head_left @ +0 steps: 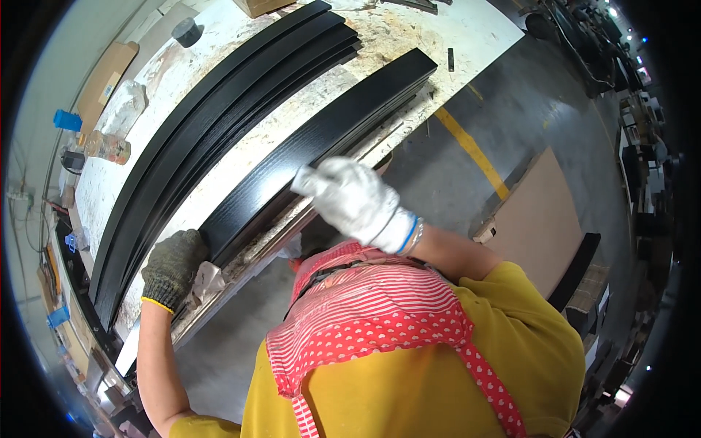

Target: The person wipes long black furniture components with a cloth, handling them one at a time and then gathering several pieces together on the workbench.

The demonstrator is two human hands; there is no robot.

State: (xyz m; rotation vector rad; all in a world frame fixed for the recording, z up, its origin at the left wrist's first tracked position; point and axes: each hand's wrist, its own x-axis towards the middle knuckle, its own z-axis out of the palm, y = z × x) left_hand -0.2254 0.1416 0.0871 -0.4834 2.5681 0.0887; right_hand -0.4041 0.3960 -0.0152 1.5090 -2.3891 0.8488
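Observation:
A stack of long black boards with a faint wood grain lies along the near edge of the worktable. My left hand, in a dark grey knitted glove with a yellow cuff, is closed around its lower-left end. Over the stack's near edge, about midway along, is my right hand in a white glove. Its fingers pinch a small pale flat piece; its kind is unclear. A crumpled whitish scrap sits beside my left hand.
Farther back lies another group of black boards on the stained white table. A plastic bottle, a dark cup and a plastic bag stand at the left. A brown panel leans at the right, near a yellow floor line.

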